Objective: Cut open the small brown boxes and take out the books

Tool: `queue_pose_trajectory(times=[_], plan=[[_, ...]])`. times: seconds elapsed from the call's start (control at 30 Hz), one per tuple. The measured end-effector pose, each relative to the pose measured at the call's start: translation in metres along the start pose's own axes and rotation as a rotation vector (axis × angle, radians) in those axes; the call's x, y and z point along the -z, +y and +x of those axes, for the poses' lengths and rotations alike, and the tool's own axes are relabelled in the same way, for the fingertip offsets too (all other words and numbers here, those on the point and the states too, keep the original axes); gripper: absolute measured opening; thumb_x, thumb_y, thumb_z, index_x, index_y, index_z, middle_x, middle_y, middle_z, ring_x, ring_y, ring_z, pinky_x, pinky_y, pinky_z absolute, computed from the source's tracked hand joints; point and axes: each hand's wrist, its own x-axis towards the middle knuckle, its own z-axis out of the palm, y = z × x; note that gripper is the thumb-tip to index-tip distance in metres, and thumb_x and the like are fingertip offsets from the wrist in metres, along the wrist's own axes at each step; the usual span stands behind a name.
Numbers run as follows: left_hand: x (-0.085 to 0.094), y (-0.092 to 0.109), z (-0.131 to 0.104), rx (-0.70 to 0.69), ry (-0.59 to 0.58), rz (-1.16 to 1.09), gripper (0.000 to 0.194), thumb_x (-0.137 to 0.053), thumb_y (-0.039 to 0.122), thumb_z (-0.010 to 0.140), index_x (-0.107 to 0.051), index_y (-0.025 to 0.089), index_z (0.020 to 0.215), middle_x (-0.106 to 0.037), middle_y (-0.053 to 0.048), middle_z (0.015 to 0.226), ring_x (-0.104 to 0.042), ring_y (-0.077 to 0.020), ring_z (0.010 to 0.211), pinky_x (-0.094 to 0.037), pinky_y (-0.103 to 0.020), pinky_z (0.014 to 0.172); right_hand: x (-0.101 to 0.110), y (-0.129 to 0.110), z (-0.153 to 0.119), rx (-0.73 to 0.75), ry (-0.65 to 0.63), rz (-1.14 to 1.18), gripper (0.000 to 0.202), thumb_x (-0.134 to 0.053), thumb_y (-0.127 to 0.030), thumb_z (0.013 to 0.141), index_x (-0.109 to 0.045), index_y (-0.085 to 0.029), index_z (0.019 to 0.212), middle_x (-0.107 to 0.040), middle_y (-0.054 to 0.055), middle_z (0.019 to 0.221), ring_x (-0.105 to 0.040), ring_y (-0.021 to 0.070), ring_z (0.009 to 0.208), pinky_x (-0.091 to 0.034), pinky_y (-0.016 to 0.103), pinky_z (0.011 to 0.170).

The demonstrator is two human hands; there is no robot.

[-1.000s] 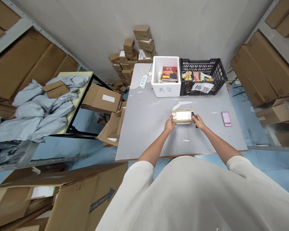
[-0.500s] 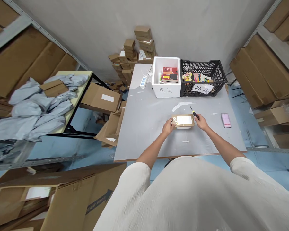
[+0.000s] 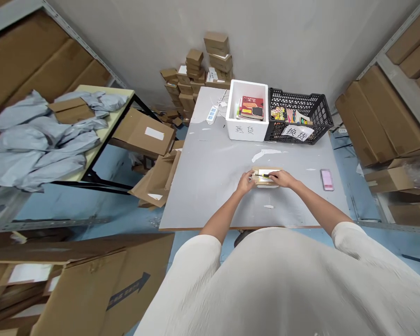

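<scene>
A small brown cardboard box [image 3: 268,184] with a white label lies on the grey table [image 3: 210,186] in front of me. My left hand [image 3: 245,182] grips the box at its left end. In my right hand [image 3: 282,178] is a yellow and black cutter [image 3: 265,176], its front end lying over the label and pointing left. Fingers of the right hand are closed round the handle, above the right part of the box.
A white bin [image 3: 247,134] with books and a black crate [image 3: 297,137] stand at the table's back. A phone [image 3: 326,180] lies right, a power strip [image 3: 212,115] back left. Cartons and a side table with grey bags [image 3: 49,135] are at left.
My right hand has moved left from beside the box to over it, bringing the cutter across the label. The left hand still holds the box's left end. The view has shifted slightly.
</scene>
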Motion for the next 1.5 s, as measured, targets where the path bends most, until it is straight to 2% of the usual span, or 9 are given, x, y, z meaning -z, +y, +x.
queue_pose_trajectory(times=[0.2, 0.33, 0.53, 0.97, 1.13, 1.2, 1.33, 1.4, 1.5], plan=[[-0.003, -0.003, 0.003, -0.011, 0.008, -0.02, 0.062, -0.077, 0.023, 0.088, -0.063, 0.025, 0.149, -0.065, -0.01, 0.134, -0.069, -0.0238, 0.108, -0.057, -0.04, 0.107, 0.006, -0.011, 0.011, 0.012, -0.05, -0.056, 0.028, -0.067, -0.052, 0.1, -0.085, -0.031, 0.102, -0.082, 0.005, 0.094, -0.069, 0.0276, 0.091, -0.047, 0.033, 0.084], [-0.005, -0.007, 0.006, -0.031, 0.022, -0.008, 0.063, -0.077, 0.022, 0.086, -0.064, 0.026, 0.148, -0.066, -0.009, 0.131, -0.069, -0.0241, 0.108, -0.057, -0.042, 0.108, 0.012, -0.018, 0.014, 0.007, -0.123, -0.213, 0.038, -0.056, -0.052, 0.106, -0.083, -0.028, 0.118, -0.083, 0.005, 0.105, -0.071, 0.0264, 0.099, -0.047, 0.03, 0.085], [-0.008, -0.01, 0.009, -0.042, 0.03, 0.025, 0.063, -0.078, 0.023, 0.086, -0.065, 0.029, 0.147, -0.067, -0.008, 0.128, -0.07, -0.0244, 0.108, -0.058, -0.041, 0.106, 0.02, -0.026, 0.016, 0.006, -0.182, -0.373, 0.044, -0.043, -0.044, 0.112, -0.078, -0.028, 0.134, -0.083, 0.005, 0.119, -0.071, 0.0243, 0.101, -0.045, 0.029, 0.083], [-0.001, -0.002, 0.007, -0.05, -0.013, 0.185, 0.063, -0.074, 0.026, 0.09, -0.062, 0.03, 0.151, -0.069, -0.007, 0.132, -0.068, -0.0257, 0.118, -0.054, -0.04, 0.111, 0.033, -0.039, 0.026, 0.003, -0.281, -0.434, 0.042, -0.05, -0.047, 0.11, -0.08, -0.028, 0.132, -0.084, 0.007, 0.113, -0.072, 0.0242, 0.096, -0.043, 0.029, 0.08], [0.004, 0.009, 0.0, -0.029, -0.02, 0.323, 0.062, -0.071, 0.031, 0.094, -0.058, 0.033, 0.154, -0.068, -0.008, 0.139, -0.061, -0.032, 0.134, -0.048, -0.047, 0.118, 0.035, -0.045, 0.029, -0.037, -0.284, -0.494, 0.042, -0.047, -0.041, 0.11, -0.079, -0.027, 0.132, -0.083, 0.009, 0.12, -0.073, 0.0259, 0.103, -0.044, 0.029, 0.078], [0.007, 0.014, -0.004, -0.041, -0.013, 0.406, 0.061, -0.07, 0.033, 0.094, -0.058, 0.032, 0.154, -0.062, -0.01, 0.151, -0.055, -0.0348, 0.143, -0.045, -0.049, 0.12, 0.036, -0.046, 0.028, -0.053, -0.296, -0.502, 0.042, -0.046, -0.039, 0.11, -0.079, -0.027, 0.133, -0.083, 0.009, 0.121, -0.073, 0.0263, 0.104, -0.044, 0.03, 0.077], [0.013, 0.028, -0.008, -0.251, -0.098, 0.562, 0.062, -0.061, 0.023, 0.096, -0.052, 0.028, 0.157, -0.042, -0.011, 0.175, -0.032, -0.0325, 0.164, -0.03, -0.053, 0.13, 0.04, -0.048, 0.023, -0.07, -0.319, -0.486, 0.043, -0.046, -0.039, 0.109, -0.08, -0.027, 0.133, -0.083, 0.009, 0.119, -0.073, 0.0265, 0.103, -0.044, 0.03, 0.076], [0.016, 0.034, -0.008, -0.318, -0.189, 0.605, 0.069, -0.055, 0.016, 0.096, -0.042, 0.026, 0.163, -0.046, -0.013, 0.173, -0.029, -0.0283, 0.166, -0.023, -0.054, 0.134, 0.04, -0.049, 0.02, -0.079, -0.321, -0.484, 0.043, -0.045, -0.038, 0.11, -0.08, -0.027, 0.132, -0.083, 0.009, 0.118, -0.073, 0.0267, 0.104, -0.044, 0.031, 0.076], [0.02, 0.041, -0.006, -0.27, -0.256, 0.65, 0.075, -0.051, 0.016, 0.098, -0.029, 0.023, 0.17, -0.054, -0.016, 0.166, -0.031, -0.0297, 0.166, -0.015, -0.06, 0.135, 0.037, -0.051, 0.017, -0.102, -0.315, -0.482, 0.043, -0.045, -0.038, 0.11, -0.079, -0.027, 0.134, -0.082, 0.01, 0.121, -0.073, 0.027, 0.106, -0.045, 0.031, 0.077]])
